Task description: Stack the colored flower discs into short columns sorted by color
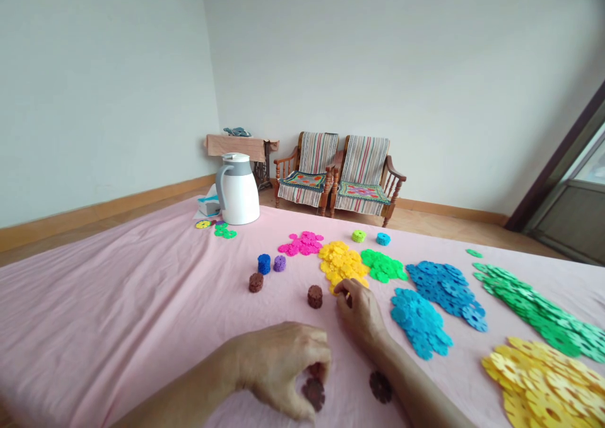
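My left hand [278, 365] is curled near the table's front edge, its fingers closed on a stack of brown snowflake discs [314, 391]. Further out, my right hand [360, 312] reaches the near edge of the yellow disc pile [341, 262], fingertips pinched on a yellow disc. A single brown disc [380, 387] lies flat beside my right forearm. Small brown stacks stand at the middle [314, 296] and to the left [256, 282].
On the pink cloth [118, 314] lie sorted disc piles: pink [301, 243], green [382, 266], blue [444, 286], cyan [420, 322], long green [539, 308], yellow [548, 377]. A white jug [237, 189] stands far left. Two wooden armchairs [338, 176] sit behind.
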Action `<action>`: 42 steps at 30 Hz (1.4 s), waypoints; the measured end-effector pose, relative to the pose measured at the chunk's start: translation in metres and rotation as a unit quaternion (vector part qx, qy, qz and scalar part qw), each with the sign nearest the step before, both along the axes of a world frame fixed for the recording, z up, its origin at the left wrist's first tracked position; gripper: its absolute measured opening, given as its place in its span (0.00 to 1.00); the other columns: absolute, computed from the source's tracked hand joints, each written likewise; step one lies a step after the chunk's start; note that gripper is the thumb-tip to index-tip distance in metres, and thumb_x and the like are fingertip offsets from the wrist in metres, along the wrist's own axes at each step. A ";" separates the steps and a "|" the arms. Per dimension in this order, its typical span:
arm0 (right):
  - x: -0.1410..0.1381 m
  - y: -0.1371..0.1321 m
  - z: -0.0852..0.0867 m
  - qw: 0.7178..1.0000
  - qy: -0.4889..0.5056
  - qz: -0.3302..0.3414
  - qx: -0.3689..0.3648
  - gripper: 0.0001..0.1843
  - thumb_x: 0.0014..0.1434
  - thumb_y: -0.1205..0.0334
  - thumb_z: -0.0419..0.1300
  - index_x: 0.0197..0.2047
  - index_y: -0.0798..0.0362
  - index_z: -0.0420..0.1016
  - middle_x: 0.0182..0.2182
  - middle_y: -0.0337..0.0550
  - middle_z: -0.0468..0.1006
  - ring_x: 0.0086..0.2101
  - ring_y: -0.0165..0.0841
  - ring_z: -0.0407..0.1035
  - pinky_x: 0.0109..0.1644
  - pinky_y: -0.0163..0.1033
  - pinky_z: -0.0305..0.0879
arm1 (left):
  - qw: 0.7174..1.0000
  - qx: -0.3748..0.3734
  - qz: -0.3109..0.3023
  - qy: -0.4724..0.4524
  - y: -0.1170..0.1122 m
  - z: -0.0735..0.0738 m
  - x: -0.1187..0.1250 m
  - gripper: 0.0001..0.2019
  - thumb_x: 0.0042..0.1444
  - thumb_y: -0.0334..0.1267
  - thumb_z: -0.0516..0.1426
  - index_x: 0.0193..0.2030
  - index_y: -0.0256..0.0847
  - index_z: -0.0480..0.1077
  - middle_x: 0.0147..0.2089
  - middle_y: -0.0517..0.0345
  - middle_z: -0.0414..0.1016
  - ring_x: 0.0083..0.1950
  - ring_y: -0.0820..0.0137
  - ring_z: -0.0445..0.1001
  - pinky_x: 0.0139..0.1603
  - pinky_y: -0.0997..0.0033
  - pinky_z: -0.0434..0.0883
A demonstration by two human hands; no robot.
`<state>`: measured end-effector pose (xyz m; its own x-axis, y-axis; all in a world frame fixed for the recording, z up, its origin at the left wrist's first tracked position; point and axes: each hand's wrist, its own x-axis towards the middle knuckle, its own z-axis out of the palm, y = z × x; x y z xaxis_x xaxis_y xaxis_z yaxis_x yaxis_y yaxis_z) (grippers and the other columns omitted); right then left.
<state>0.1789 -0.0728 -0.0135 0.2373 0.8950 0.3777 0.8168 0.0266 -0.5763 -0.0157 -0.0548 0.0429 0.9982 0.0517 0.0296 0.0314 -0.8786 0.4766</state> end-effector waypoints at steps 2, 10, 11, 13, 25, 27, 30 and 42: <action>0.000 0.000 0.000 1.000 0.000 -0.002 0.002 0.11 0.49 0.71 0.48 0.28 0.53 0.71 0.27 0.41 0.75 0.30 0.30 0.68 0.34 0.33 0.56 | 1.000 0.000 0.003 -0.006 -0.003 -0.002 0.000 0.13 0.38 0.32 0.64 0.32 0.41 0.66 0.30 0.64 0.67 0.33 0.72 0.67 0.36 0.76 0.66; 0.002 0.001 -0.003 1.000 -0.005 0.004 0.002 0.11 0.49 0.71 0.49 0.27 0.53 0.71 0.27 0.41 0.75 0.28 0.30 0.67 0.33 0.33 0.56 | 0.994 -0.031 0.059 -0.086 0.006 0.000 0.004 0.11 0.39 0.27 0.58 0.32 0.40 0.67 0.31 0.62 0.69 0.32 0.73 0.67 0.36 0.76 0.67; 0.002 0.001 -0.004 1.000 -0.004 0.003 0.002 0.11 0.49 0.70 0.49 0.28 0.53 0.71 0.26 0.41 0.75 0.28 0.30 0.66 0.32 0.33 0.56 | 0.990 -0.037 0.082 -0.110 0.010 0.001 0.004 0.11 0.40 0.27 0.57 0.33 0.39 0.67 0.32 0.61 0.69 0.33 0.73 0.67 0.36 0.76 0.66; 0.002 0.002 -0.005 1.000 -0.004 0.003 0.000 0.11 0.50 0.70 0.49 0.29 0.53 0.72 0.26 0.41 0.75 0.27 0.30 0.66 0.32 0.33 0.56 | 0.976 -0.041 0.139 -0.165 0.019 0.003 0.006 0.11 0.41 0.25 0.56 0.34 0.39 0.67 0.34 0.60 0.69 0.33 0.74 0.67 0.36 0.76 0.66; 0.001 0.001 -0.001 1.000 -0.008 0.013 0.003 0.11 0.51 0.69 0.48 0.30 0.53 0.72 0.28 0.42 0.75 0.28 0.30 0.67 0.33 0.34 0.56 | 0.931 0.032 0.267 -0.248 0.044 -0.016 0.019 0.13 0.47 0.24 0.54 0.39 0.39 0.70 0.37 0.56 0.70 0.41 0.69 0.67 0.44 0.70 0.65; 0.001 0.001 -0.001 1.000 -0.007 0.015 0.001 0.11 0.51 0.69 0.48 0.29 0.54 0.72 0.28 0.42 0.75 0.28 0.30 0.67 0.32 0.34 0.56 | 0.933 0.032 0.265 -0.242 0.043 -0.017 0.020 0.13 0.47 0.24 0.54 0.39 0.40 0.71 0.37 0.57 0.71 0.42 0.69 0.67 0.45 0.69 0.65; 0.001 0.000 -0.001 1.000 -0.002 0.016 -0.002 0.11 0.51 0.69 0.48 0.29 0.53 0.72 0.27 0.42 0.75 0.28 0.30 0.66 0.32 0.34 0.56 | 0.932 0.036 0.270 -0.238 0.043 -0.017 0.020 0.13 0.47 0.24 0.54 0.39 0.40 0.71 0.37 0.57 0.71 0.42 0.68 0.67 0.46 0.69 0.65; 0.002 0.002 -0.003 1.000 -0.002 0.015 -0.002 0.11 0.51 0.69 0.48 0.30 0.54 0.72 0.27 0.41 0.74 0.28 0.30 0.66 0.32 0.33 0.56 | 0.939 0.038 0.259 -0.223 0.044 -0.017 0.020 0.12 0.48 0.24 0.55 0.39 0.40 0.72 0.36 0.58 0.71 0.40 0.69 0.67 0.43 0.71 0.65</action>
<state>0.1812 -0.0709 -0.0165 0.2081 0.9036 0.3744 0.8178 0.0493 -0.5734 0.0042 -0.0109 0.0261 0.7267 0.5086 0.4618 0.2764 -0.8319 0.4812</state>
